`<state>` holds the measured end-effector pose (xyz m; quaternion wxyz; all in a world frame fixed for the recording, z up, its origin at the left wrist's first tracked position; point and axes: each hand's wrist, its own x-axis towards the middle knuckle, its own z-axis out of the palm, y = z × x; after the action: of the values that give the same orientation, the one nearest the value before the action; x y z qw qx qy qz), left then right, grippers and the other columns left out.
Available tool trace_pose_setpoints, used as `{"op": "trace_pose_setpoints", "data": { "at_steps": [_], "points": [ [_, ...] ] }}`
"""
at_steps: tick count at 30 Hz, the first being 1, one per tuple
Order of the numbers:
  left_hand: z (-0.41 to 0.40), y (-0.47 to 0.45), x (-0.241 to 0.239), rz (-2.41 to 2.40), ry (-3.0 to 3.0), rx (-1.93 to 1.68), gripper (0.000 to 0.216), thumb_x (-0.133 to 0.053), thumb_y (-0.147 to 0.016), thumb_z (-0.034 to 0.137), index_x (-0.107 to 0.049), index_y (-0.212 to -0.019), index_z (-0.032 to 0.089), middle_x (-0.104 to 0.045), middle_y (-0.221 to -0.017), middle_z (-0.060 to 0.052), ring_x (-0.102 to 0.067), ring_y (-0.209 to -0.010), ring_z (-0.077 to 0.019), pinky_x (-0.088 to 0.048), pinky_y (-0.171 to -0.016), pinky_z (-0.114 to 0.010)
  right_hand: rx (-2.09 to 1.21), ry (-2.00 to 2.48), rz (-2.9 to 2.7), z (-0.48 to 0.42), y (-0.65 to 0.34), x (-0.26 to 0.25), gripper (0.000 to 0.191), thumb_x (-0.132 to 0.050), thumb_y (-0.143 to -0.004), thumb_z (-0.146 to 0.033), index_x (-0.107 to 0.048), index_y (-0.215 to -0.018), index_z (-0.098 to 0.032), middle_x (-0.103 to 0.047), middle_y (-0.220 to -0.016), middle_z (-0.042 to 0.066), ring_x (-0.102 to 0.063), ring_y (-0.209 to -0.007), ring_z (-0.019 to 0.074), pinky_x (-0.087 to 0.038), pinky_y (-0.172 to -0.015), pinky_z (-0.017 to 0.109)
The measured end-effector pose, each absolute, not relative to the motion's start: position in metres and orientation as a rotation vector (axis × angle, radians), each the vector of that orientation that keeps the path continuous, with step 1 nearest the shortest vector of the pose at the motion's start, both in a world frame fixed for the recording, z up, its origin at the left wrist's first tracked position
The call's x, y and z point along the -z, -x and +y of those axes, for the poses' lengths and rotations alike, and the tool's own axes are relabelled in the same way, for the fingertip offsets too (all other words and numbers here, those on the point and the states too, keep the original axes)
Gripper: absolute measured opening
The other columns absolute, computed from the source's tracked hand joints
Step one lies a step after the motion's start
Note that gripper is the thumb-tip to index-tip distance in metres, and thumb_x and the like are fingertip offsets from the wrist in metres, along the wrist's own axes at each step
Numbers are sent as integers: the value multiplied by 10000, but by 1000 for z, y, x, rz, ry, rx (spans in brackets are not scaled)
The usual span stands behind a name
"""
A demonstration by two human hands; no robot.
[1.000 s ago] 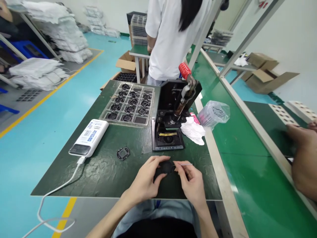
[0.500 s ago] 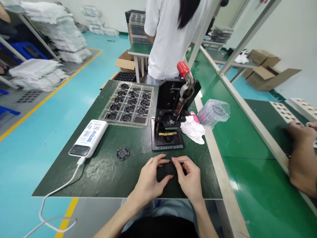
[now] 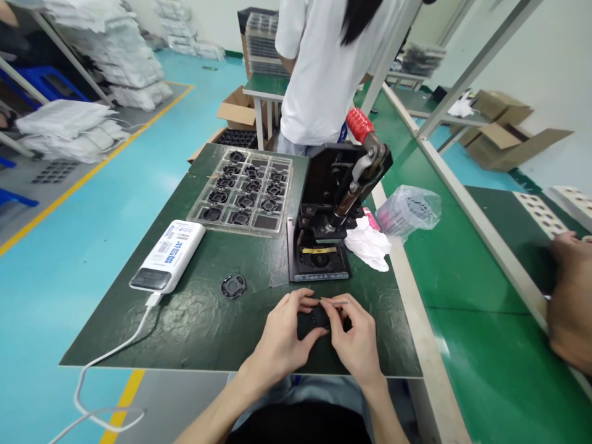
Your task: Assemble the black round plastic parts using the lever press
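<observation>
My left hand [image 3: 289, 330] curls its thumb and fingers around a small black round part [image 3: 319, 317] just above the dark green tabletop. Pinched in my right hand [image 3: 354, 330] is a thin, light-coloured rod-like tool [image 3: 340, 303], its tip close to the part's upper edge. Fingers cover much of the part, so its detail is hidden. To the left, a black ring-shaped part [image 3: 234, 286] lies by itself. Beyond my hands stands a black toggle press [image 3: 333, 203] with a red handle; a yellow strip [image 3: 319, 250] crosses its base.
A clear tray [image 3: 272, 231] holds several black parts. Left of it lies a white power bank [image 3: 169, 256] with a cable. White cloth [image 3: 370, 243] and a plastic bag [image 3: 409, 209] sit right of the press. A co-worker [image 3: 324, 80] stands behind; another person's arm [image 3: 571, 302] is at right.
The view has shifted slightly, so most things sit a little further right. The black part looks turned or tilted between my fingers; both hands keep their hold.
</observation>
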<state>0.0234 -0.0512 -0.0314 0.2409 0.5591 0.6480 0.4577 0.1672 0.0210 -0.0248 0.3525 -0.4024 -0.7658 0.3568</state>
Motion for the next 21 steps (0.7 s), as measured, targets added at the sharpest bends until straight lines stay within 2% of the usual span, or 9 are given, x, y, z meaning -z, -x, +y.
{"op": "trace_pose_setpoints", "data": {
  "at_steps": [7, 11, 14, 18, 20, 21],
  "points": [
    [-50, -25, 30, 1792, -1498, -1277, 504, -737, -711, 45, -511, -1123, 225, -697, -1040, -33, -722, -889, -184, -645, -781, -316, -621, 1004, -2103, 15, -156, 25, 260, -504, -1025, -198, -583, -777, -203, -612, -760, 29, -588, -723, 158, -463, -654, 269],
    [-51, -25, 28, 1790, -1499, -1271, 447, -758, -728, 76, -529, -1083, 221, -695, -1041, -42, -722, -894, -190, -643, -791, -330, -824, 1050, -2006, 19, -157, 24, 274, -532, -1020, -273, -617, -770, -200, -630, -755, 34, -591, -679, 149, -473, -610, 256],
    [-52, -26, 26, 1777, -1479, -1258, 431, -813, -744, 129, -540, -1064, 220, -704, -1038, -44, -728, -904, -196, -640, -813, -345, -890, 1166, -1653, 24, -169, 22, 256, -550, -1017, -355, -683, -895, -174, -685, -861, 57, -582, -603, 117, -501, -555, 240],
    [-53, -27, 25, 1769, -1464, -1247, 422, -819, -762, 132, -552, -1078, 217, -709, -1061, -50, -731, -926, -196, -636, -839, -352, -761, 1235, -1508, 18, -193, 21, 289, -557, -1009, -406, -714, -996, -164, -713, -1018, 105, -669, -774, 152, -592, -697, 276],
    [-53, -27, 26, 1764, -1460, -1251, 426, -818, -765, 131, -553, -1088, 215, -708, -1071, -53, -733, -933, -196, -635, -851, -354, -807, 1259, -1576, 9, -203, 20, 338, -580, -1002, -391, -666, -1249, -178, -729, -943, 78, -688, -780, 154, -603, -734, 278],
    [-53, -28, 26, 1762, -1456, -1254, 434, -820, -764, 134, -551, -1095, 215, -709, -1075, -55, -735, -936, -197, -635, -855, -355, -838, 1272, -1591, 4, -206, 19, 465, -596, -997, -376, -556, -1422, -191, -733, -903, 57, -697, -770, 151, -607, -750, 281]
  ]
}}
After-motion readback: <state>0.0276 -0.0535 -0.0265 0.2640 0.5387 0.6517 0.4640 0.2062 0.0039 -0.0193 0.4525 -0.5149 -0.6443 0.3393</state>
